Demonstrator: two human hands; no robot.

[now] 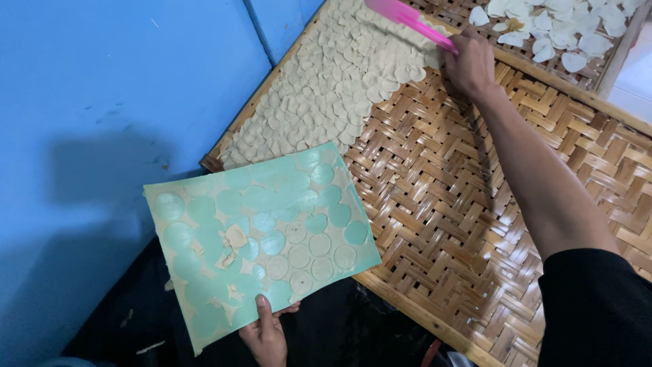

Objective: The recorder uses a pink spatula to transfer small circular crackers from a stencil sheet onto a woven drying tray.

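Left hand [266, 334] at bottom centre gripped the green board [261, 238] by its edge, keeping the dough discs [319, 245] level; right hand [471, 62] at upper right clasped a pink scraper [409, 19] over discs laid on the woven tray [475, 204].

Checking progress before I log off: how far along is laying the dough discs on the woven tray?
Done: overlapping discs cover the woven tray's far left corner. In hand: the right hand holds a pink spatula at that patch's edge; the left hand holds the green board. Left: several discs remain on the board, and most of the tray is bare.
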